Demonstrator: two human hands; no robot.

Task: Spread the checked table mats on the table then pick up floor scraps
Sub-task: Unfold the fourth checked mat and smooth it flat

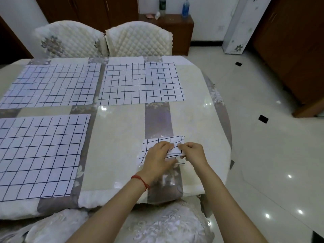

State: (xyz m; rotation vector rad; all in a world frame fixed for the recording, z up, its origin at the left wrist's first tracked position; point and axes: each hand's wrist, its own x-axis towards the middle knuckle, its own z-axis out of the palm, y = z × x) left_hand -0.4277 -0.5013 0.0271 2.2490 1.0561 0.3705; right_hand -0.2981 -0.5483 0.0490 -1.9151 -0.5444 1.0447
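Three white mats with dark blue checks lie flat on the table [121, 137]: one at the far left [52, 85], one at the far middle [140, 83], one at the near left [40, 155]. A fourth checked mat [157, 142], still folded small, lies near the table's right front edge. My left hand [157, 158] rests on it and pinches its upper layer. My right hand [192, 151] pinches the same layer at the folded mat's right edge. Both hands partly hide the folded mat.
Two quilted cream chairs [138, 39] stand behind the table, and another chair back [166, 223] is right below my arms. A wooden cabinet [175, 27] with bottles stands at the back. Glossy white floor tiles [271, 155] spread to the right, wooden wardrobe [294, 50] beyond.
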